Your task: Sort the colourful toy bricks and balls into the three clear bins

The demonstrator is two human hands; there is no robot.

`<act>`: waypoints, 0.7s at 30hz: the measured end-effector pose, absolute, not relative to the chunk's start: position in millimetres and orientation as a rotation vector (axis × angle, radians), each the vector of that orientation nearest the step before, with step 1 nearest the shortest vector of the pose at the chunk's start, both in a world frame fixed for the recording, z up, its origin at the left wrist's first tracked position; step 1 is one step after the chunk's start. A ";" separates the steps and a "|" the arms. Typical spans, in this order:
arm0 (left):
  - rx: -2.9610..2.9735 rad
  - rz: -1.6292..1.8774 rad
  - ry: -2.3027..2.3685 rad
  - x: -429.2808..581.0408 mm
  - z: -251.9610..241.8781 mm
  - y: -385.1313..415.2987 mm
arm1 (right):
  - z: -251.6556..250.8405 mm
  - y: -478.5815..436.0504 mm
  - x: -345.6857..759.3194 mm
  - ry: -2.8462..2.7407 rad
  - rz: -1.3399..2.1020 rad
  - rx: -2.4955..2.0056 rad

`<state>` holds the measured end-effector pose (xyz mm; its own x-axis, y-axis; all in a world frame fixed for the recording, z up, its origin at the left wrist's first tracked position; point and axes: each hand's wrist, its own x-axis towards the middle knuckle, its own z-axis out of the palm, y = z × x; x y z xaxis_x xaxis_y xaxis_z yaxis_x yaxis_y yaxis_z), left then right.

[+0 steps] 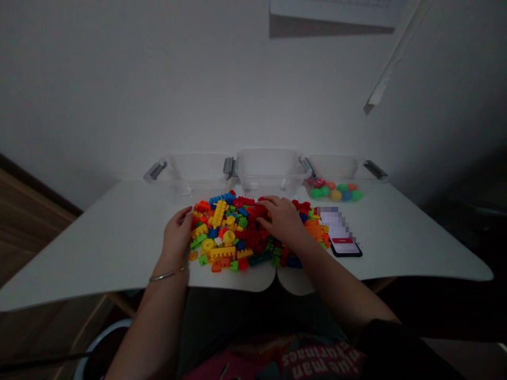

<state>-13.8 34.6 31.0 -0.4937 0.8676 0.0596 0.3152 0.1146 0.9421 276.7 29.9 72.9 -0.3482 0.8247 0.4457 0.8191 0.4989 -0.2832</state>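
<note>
Plastic blocks (222, 253), studded bars and round pieces (207, 245), lie heaped on the smooth white table (119, 232), nearer than the clear boxes (273, 179), your left hand (177, 232) loosely curled at their left edge, your right hand (284, 217) finger-spread over red ones, any grip impossible to tell.

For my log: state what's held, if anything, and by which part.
No brick shows in the left hand, at the edge of the brick pile. The right hand curves over red bricks; whether its grip has one, and where, cannot be told.
</note>
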 end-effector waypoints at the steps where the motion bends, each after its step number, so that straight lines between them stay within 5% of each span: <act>1: 1.145 1.384 1.879 -14.2 30.6 34.8 | 72.8 30.6 275.1 -2.214 0.005 -1.367; 21: 1.138 1.417 1.889 -6.5 39.9 29.6 | 71.3 41.3 286.2 -1.805 0.237 -1.228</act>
<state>-6.5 29.6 39.9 -0.5158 0.8530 0.0801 0.3156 0.1023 0.9433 286.2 41.3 71.3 -0.0894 0.8161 0.5710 0.6410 0.4859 -0.5941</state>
